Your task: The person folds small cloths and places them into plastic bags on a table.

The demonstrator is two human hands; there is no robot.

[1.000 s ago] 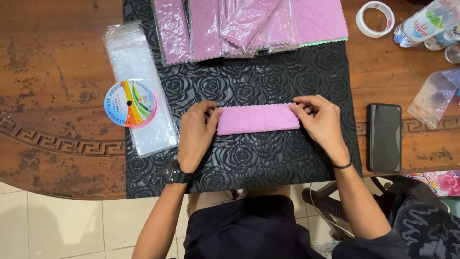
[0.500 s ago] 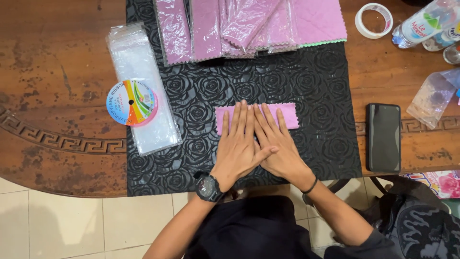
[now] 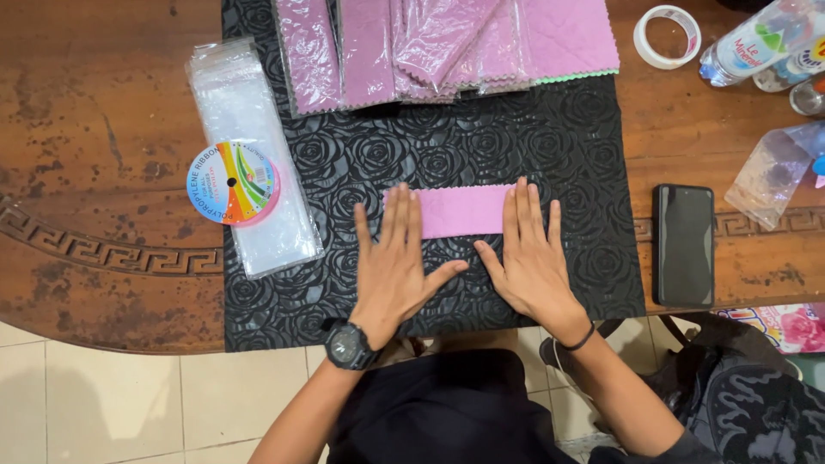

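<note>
the step in hand looks like pressing a folded pink cloth [image 3: 460,210] flat on the black rose-embossed mat [image 3: 593,146]. to do it well, i would judge, both palms should stay low and spread, with even weight going out from the middle toward the two ends, so the fold creases cleanly and the zigzag edges stay lined up (a lopsided push could skew the strip on the mat).

the left hand [image 3: 394,271] lies flat with its fingers [image 3: 404,215] stretched out and slightly apart, tips resting on the left end of the cloth. the right hand [image 3: 531,258] is laid out the same way, its fingers [image 3: 524,210] covering the right end. neither hand is clenched or gripping anything; both are released, pressing down. the thumbs angle toward each other on the bare mat, just near of the strip and apart from it.

the cloth itself lies crosswise in the middle of the mat, its bare middle stretch showing between the two sets of fingers, its far edge just beyond the fingertips.

a stack of clear plastic sleeves [image 3: 249,155] with a ribbon spool [image 3: 232,183] on top lies to the left, more pink cloths [image 3: 447,43] at the far edge, and a dark phone [image 3: 683,245] lies on the wooden table [image 3: 94,129] to the right.
</note>
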